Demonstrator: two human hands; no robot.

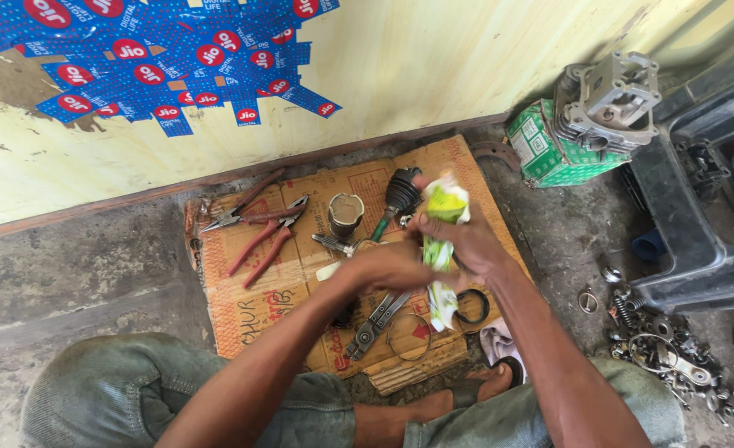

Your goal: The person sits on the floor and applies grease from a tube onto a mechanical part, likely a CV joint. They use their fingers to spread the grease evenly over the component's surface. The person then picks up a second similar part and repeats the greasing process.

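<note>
I am looking down from the head camera at a cardboard sheet (243, 311) lying on the concrete floor, and starting at the left I am seeing two pairs of red-handled pliers (261, 241) resting on it, untouched. Moving right, a short metal cup (345, 216) is standing upright near the top of the sheet, with a black rubber boot (401, 192) just beside it. In the middle, the left hand (392, 265) is closing around the lower part of a green and white pouch (442, 249), while the right hand (466, 241) is clamping its upper part, so both are gripping the pouch above the sheet (whether it is already opened I cannot tell). Below the hands, grey pliers (375, 319), a wire ring (408, 336) and a black ring (472, 305) are lying loose, so I judge the parts are laid out and waiting while the pouch is being worked. Further right, a green box (549, 149) is sitting against the wall with a metal engine part (612, 104) on it, and small hardware (674, 357) is lying scattered beside a black crate (699, 224).
</note>
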